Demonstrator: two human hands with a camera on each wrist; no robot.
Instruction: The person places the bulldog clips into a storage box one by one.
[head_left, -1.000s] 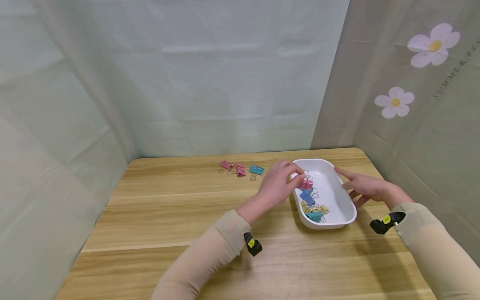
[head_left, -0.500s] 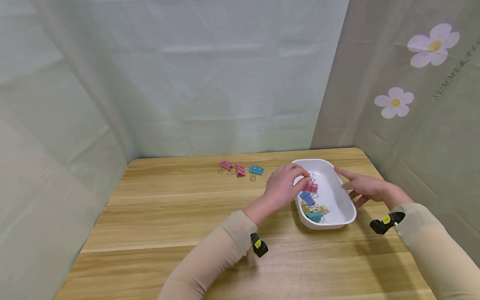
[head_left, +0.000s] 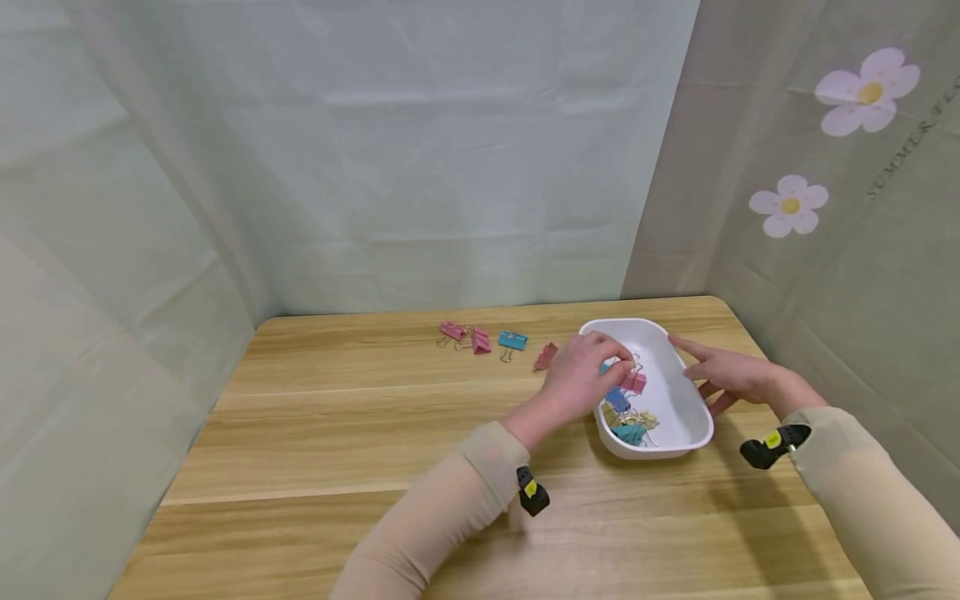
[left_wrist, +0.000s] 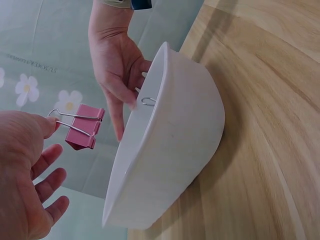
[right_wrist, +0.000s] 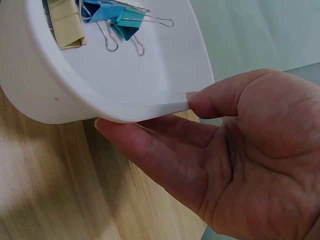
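Observation:
My left hand [head_left: 581, 379] pinches a pink binder clip [left_wrist: 85, 126] by its wire handles, between thumb and forefinger. The clip hangs above the white plastic box [head_left: 667, 375], apart from its walls in the left wrist view. On the box's right side, my right hand [head_left: 735, 375] grips the rim, thumb on top and fingers against the outside wall. Inside the box lie a blue binder clip [head_left: 617, 400], yellow clips [head_left: 647, 420] and a teal clip [head_left: 628, 434], mostly along the left and near side. My left hand hides part of the box's left edge.
Toward the back of the wooden table [head_left: 337, 450] lie two pink binder clips [head_left: 481, 340] close together and a blue binder clip [head_left: 512, 340]. Another pink clip [head_left: 546, 357] lies just left of the box, beside my left hand. Fabric walls stand behind and at both sides.
My left hand has moved right, carrying the pink clip farther over the box. The pink clip on the table beside the hand has come into view. My right hand stays put.

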